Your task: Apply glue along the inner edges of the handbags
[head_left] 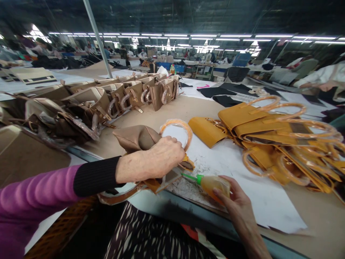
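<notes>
My left hand [164,156] is closed on a handbag [136,138] with a brown body, mustard edging and orange-tan handles in clear wrap. One wrapped handle loop [185,129] rises beyond my knuckles, while another hangs over the table's front edge. My fingertips are hidden behind the hand. My right hand [237,196] is wrapped round a soft glue bottle [214,185] with yellowish contents. Its green nozzle points left, close to the bag's lower edge. I cannot tell whether the tip touches it.
Brown handbags [118,93] stand in rows at the back left. Mustard bag pieces [250,122] with wrapped handles are piled at the right. White paper [239,169] covers part of the table. Black pieces [225,90] lie farther back. A person's sleeve [320,75] shows at far right.
</notes>
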A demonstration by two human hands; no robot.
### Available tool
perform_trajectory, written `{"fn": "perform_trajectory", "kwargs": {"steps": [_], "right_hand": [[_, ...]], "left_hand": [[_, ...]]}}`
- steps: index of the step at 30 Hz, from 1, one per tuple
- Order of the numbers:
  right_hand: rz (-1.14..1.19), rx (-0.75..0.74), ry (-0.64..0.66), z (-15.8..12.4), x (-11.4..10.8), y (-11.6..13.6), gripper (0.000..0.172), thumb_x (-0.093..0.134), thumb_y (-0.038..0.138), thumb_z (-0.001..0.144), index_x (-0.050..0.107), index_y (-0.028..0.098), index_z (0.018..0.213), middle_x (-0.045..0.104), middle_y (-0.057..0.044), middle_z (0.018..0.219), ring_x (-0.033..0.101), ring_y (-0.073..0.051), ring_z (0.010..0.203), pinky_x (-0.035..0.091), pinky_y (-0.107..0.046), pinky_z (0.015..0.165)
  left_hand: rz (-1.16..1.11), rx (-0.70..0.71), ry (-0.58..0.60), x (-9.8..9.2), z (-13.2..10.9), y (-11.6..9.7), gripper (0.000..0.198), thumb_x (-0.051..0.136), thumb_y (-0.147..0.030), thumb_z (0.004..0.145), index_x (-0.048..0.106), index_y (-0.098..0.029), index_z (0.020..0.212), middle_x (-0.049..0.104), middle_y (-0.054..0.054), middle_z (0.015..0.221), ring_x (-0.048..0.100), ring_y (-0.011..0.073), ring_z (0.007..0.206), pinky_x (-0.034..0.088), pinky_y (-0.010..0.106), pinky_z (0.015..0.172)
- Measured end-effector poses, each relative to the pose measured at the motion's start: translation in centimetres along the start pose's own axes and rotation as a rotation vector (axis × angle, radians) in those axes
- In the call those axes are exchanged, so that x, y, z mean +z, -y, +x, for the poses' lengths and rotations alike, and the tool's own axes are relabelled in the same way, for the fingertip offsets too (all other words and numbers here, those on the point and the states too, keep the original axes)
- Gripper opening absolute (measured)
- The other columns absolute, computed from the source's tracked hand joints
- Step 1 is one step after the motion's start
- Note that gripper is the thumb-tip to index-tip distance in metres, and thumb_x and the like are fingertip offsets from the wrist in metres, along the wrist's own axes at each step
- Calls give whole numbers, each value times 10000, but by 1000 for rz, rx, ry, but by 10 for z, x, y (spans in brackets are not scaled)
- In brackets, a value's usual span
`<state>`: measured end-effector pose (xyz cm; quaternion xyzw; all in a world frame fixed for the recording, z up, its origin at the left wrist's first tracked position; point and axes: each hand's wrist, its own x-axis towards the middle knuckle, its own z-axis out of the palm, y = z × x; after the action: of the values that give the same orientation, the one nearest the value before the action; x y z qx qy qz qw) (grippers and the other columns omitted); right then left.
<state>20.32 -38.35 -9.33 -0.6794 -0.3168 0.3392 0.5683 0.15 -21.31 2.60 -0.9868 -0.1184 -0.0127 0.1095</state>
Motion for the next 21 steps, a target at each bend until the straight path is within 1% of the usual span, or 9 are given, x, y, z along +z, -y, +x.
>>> {"fn": "perform_trajectory", "kwargs": {"steps": [3,6,12,16,21], "right_hand": [[5,2,0,-2,0,-1,496,795,485,639,627,225,1026,689,-10,883,614,-224,774,523,-265,647],[9,22,21,-1,-3,-3,511,804,484,621,634,210,1017,694,-28,896,624,-245,789,526,-283,670],[11,49,42,-1,-1,-5,515,788,495,643,614,209,1034,692,-37,904,623,-257,812,526,-310,699],[-6,53,43,-5,1,-3,516,799,508,617,626,210,1001,688,-31,889,615,-240,795,514,-281,688],[15,60,77,-16,1,-2,481,793,485,647,633,233,1024,688,-19,922,621,-240,835,522,-256,680]], "left_hand": [[3,-7,-5,3,-3,-2,8,579,-152,788,586,-151,793,620,70,814,555,227,765,419,359,685],[6,-2,-25,3,-7,-3,11,574,-158,791,582,-154,797,618,69,819,552,230,774,422,364,689],[18,-2,-36,7,-8,-2,22,577,-166,788,574,-152,805,616,75,845,538,217,752,416,359,669],[7,2,-31,5,-8,-3,39,595,-173,784,576,-152,811,610,69,838,536,211,748,413,351,665],[-5,-17,-9,3,-8,-3,60,617,-190,783,581,-144,797,616,74,820,540,201,731,412,341,661]]}}
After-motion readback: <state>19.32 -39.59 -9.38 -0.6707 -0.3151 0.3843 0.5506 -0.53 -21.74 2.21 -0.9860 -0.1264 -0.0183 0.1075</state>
